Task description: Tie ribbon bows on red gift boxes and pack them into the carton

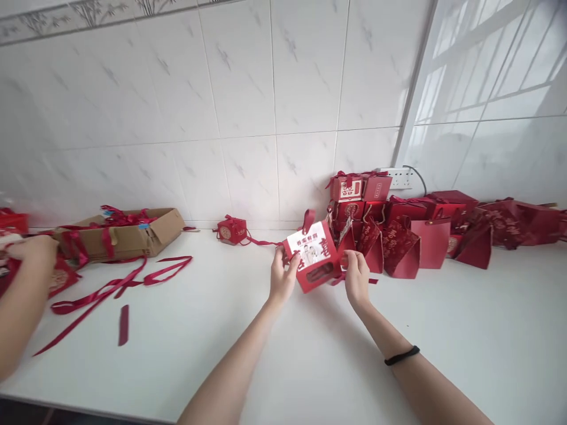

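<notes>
Over the white table I hold a small red gift box (312,255) with a white printed panel and a red ribbon loop on top. My left hand (282,276) grips its left side, fingers wrapped on the front face. My right hand (357,275) pinches the box's right edge near a ribbon end. A black band sits on my right wrist.
Finished red boxes and bags (401,227) pile against the tiled wall at right, by a wall socket (400,177). One small red box (232,229) stands alone. A cardboard box (128,234) and loose ribbons (110,289) lie left, where another person's arm (22,295) reaches in.
</notes>
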Tool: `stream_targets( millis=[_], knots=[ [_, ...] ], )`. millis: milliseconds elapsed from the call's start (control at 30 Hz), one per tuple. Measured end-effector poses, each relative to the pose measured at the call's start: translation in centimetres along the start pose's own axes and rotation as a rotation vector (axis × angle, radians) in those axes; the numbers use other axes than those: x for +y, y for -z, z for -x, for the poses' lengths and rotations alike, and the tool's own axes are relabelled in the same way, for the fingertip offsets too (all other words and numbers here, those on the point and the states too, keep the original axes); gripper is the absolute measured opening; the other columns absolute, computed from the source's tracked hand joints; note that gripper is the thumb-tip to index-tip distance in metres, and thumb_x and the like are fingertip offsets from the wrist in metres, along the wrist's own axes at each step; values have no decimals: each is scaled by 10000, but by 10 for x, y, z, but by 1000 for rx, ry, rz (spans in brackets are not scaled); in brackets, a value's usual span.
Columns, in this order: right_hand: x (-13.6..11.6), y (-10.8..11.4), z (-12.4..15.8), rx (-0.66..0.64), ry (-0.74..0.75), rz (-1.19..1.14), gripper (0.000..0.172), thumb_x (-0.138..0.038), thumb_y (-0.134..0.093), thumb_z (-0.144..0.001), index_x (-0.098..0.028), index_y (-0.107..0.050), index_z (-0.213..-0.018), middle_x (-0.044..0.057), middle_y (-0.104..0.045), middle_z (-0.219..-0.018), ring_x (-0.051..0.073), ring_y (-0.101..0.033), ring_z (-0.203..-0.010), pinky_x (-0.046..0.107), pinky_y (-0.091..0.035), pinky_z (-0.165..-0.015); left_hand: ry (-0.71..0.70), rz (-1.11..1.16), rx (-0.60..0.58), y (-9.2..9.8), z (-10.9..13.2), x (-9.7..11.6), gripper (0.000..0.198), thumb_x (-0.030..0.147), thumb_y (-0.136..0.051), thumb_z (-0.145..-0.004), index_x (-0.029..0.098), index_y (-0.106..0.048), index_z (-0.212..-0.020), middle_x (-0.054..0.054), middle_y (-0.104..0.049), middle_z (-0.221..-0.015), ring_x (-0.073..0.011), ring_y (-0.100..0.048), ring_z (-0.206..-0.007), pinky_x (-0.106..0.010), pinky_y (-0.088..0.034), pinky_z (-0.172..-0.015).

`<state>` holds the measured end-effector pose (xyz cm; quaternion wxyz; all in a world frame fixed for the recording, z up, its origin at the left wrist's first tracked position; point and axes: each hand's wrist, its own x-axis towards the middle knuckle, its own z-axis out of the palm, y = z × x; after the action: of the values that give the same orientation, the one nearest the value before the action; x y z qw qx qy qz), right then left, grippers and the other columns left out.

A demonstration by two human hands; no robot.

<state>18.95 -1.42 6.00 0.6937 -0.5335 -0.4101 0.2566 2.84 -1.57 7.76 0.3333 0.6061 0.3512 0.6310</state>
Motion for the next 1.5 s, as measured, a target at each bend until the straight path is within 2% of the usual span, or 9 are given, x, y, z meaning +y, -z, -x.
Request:
stream_targets(
  millis=[167, 400, 633, 767, 867, 1033, 1267, 1433, 1500],
  knots=[
    [-12, 9, -6, -43, 135, -9, 319, -456, -369, -865, -192, -547, -847, 34, -580, -881, 177, -557, -849, 313, -457, -772, 113, 46, -276, 9, 11, -17, 351, 423, -595, -787, 170, -520, -1018, -94, -647, -1026, -212, -629, -902, -322, -517, -780],
    [-36, 1, 8, -263, 395, 12, 254, -415, -541, -827, -199, -538, -958, 23, -599, -896, 160, -558, -819, 309, -453, -767, 178, 86, -323, 11, 9, -14, 393, 376, -622, -759, 169, -533, -1081, -96, -646, -1048, -225, -622, -947, -336, -520, -814],
    [-41, 15, 29, -310, 346, 86, 175, -378, -548, -838, -205, -533, -816, -6, -597, -730, 136, -537, -652, 281, -457, -637, 192, 113, -416, 10, 14, 0, 342, 351, -636, -731, 162, -584, -1011, -70, -673, -889, -213, -640, -813, -316, -530, -717],
    [-47, 19, 37, -323, 480, 137, 127, -330, -548, -842, -208, -528, -810, -13, -602, -744, 128, -548, -656, 267, -456, -636, 118, 54, -260, 4, 17, 14, 375, 419, -668, -724, 169, -580, -988, -30, -645, -758, -158, -610, -668, -250, -499, -598],
    [-50, 19, 37, -368, 490, 105, 131, -335, -558, -843, -209, -528, -821, -14, -606, -756, 130, -571, -691, 268, -466, -659, 33, -11, -134, 0, 18, 20, 278, 434, -668, -732, 179, -568, -776, 22, -543, -597, -103, -508, -532, -205, -427, -498],
    [-52, 18, 37, -324, 414, 36, 160, -359, -569, -836, -203, -539, -811, -9, -609, -747, 126, -566, -679, 259, -461, -629, 28, -36, -158, 1, 20, 27, 410, 436, -667, -733, 181, -395, -561, 59, -366, -490, -67, -364, -444, -189, -329, -421],
    [-51, 15, 44, -305, 466, 89, 143, -332, -579, -830, -210, -539, -767, -16, -612, -711, 132, -584, -663, 272, -481, -636, -18, -41, -122, 3, 20, 37, 271, 390, -664, -748, 200, -645, -940, -15, -629, -730, -130, -577, -639, -218, -455, -558],
    [-39, 11, 48, -141, 717, 80, 243, -246, -635, -789, -239, -414, -888, -10, -536, -837, 132, -578, -757, 271, -480, -655, -45, -126, -36, -2, 21, 41, 176, 371, -675, -737, 195, -684, -742, 31, -581, -535, -76, -442, -429, -193, -375, -428],
    [-37, 11, 48, -107, 886, 138, 284, -220, -659, -776, -242, -400, -891, 9, -515, -893, 151, -570, -830, 292, -481, -677, -60, -138, -24, -3, 22, 42, 165, 359, -667, -745, 196, -697, -745, 15, -632, -598, -92, -515, -494, -197, -429, -487]
  ],
)
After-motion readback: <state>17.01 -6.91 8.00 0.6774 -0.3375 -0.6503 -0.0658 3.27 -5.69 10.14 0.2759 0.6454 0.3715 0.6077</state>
